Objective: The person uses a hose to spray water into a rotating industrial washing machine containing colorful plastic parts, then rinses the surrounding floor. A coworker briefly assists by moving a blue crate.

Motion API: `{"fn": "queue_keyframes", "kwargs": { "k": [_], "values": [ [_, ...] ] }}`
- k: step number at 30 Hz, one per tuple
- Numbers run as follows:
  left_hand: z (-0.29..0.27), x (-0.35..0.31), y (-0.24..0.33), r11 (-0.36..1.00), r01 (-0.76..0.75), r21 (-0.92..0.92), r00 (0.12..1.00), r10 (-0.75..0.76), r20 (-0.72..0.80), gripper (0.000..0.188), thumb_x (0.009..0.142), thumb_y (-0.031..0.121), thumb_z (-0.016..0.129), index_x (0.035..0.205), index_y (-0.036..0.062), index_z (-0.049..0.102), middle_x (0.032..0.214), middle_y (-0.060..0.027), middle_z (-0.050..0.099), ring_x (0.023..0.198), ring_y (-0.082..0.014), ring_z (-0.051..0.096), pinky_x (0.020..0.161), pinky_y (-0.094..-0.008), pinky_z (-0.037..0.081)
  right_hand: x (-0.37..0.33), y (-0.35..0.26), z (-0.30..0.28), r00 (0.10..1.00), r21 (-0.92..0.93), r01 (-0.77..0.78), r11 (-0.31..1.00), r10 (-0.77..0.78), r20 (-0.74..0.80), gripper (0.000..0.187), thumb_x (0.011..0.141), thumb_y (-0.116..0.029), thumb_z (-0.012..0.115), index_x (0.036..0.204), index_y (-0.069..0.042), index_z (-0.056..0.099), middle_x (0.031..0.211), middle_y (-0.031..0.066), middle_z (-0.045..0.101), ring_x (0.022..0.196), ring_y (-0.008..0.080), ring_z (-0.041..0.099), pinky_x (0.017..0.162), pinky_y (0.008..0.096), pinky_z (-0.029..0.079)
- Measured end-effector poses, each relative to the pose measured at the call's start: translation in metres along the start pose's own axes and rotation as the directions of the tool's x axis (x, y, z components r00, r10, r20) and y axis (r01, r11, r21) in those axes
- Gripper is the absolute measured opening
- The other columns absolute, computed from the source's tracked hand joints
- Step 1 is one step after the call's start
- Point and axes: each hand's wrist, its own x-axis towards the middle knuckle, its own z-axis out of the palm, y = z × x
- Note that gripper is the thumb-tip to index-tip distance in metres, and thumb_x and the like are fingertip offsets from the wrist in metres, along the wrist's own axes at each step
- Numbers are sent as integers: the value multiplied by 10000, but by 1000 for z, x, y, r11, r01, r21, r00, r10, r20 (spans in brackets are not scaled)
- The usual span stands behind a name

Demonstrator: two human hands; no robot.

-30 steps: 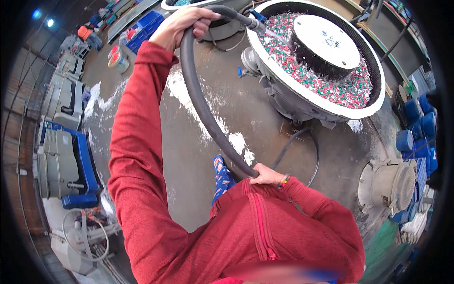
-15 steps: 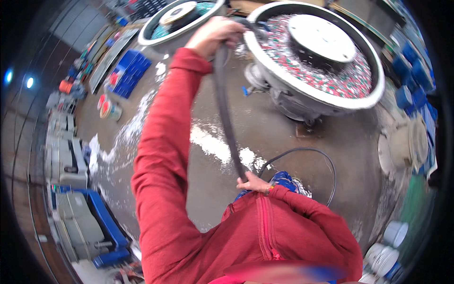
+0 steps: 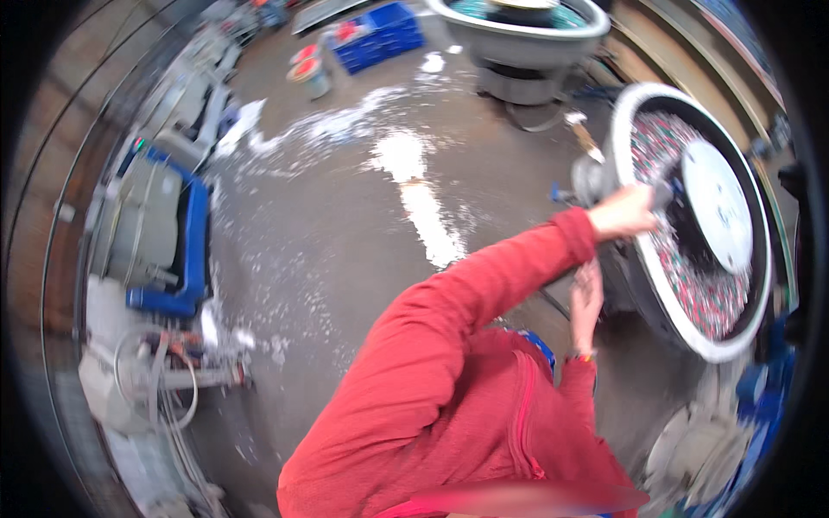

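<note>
My left hand (image 3: 626, 213) is closed round a dark hose, whose end (image 3: 662, 195) points into a large round tub (image 3: 635, 129) on the right. The tub has a thick pale rim. Small red, green and white pieces (image 3: 704, 298) fill it around a raised white centre disc (image 3: 717, 207). Lower down, beside the tub's outer wall, my right hand (image 3: 587, 298) is blurred and has its fingers pointing up. A stretch of dark hose (image 3: 554, 304) runs up to this hand, which seems to hold it; the grip itself is partly hidden.
A second grey tub (image 3: 527, 39) with teal pieces stands at the back. Blue crates (image 3: 377, 39) and a small bucket (image 3: 309, 76) sit far left. White foam or wet residue (image 3: 423, 207) streaks the floor. A machine with a blue frame (image 3: 197, 246) lines the left side.
The view has turned, so the tubs stand further right. My left hand has carried the hose end over the pieces in the near tub. My right hand has moved right, beside the tub.
</note>
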Motion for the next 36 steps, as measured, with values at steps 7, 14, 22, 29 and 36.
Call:
{"fn": "queue_keyframes", "kwargs": {
  "k": [7, 14, 22, 29, 36],
  "values": [
    [7, -17, -3, 963, 152, -222, 987, -137, 84, 385, 705, 120, 549, 1044, -57, 506, 689, -180, 589, 614, -228, 608, 579, -346, 468, 119, -24, -129, 910, -267, 113, 957, -208, -360, 462, 874, -26, 427, 1328, -48, 350, 1279, 115, 468, 1124, 174, 473, 934, 280, 355],
    [33, -31, 0, 988, 138, 72, 989, -134, -56, 459, 730, 101, 583, 1148, -47, 463, 646, -157, 569, 551, -226, 581, 520, -331, 460, 109, 0, -103, 964, -252, 73, 965, -133, -231, 640, 770, 17, 483, 1365, -52, 257, 1382, 181, 300, 1295, 302, 269, 1061, 352, 233],
    [57, -58, 3, 993, 101, 65, 989, -93, -114, 489, 721, 43, 550, 1181, -58, 420, 841, -299, 577, 828, -412, 583, 684, -432, 473, 114, -11, -80, 959, -200, 185, 962, -221, -180, 612, 693, 123, 455, 1284, -22, 397, 1333, 150, 389, 1265, 276, 335, 1045, 348, 274],
    [52, -64, 2, 971, 230, 70, 965, -219, -144, 480, 703, 49, 563, 1170, -21, 476, 790, -255, 600, 753, -327, 634, 648, -361, 480, 83, -22, -92, 966, -179, 222, 958, -241, -94, 555, 738, 134, 421, 1266, -36, 434, 1301, 137, 436, 1211, 249, 415, 935, 317, 409],
    [45, -58, -2, 977, 211, 36, 968, -204, -147, 470, 708, 26, 555, 1169, -14, 474, 759, -269, 587, 735, -368, 618, 608, -384, 475, 37, -12, -116, 944, 100, 69, 993, -33, -327, 498, 837, 109, 372, 1316, -28, 363, 1320, 110, 421, 1212, 216, 411, 859, 295, 467]
  ]
}}
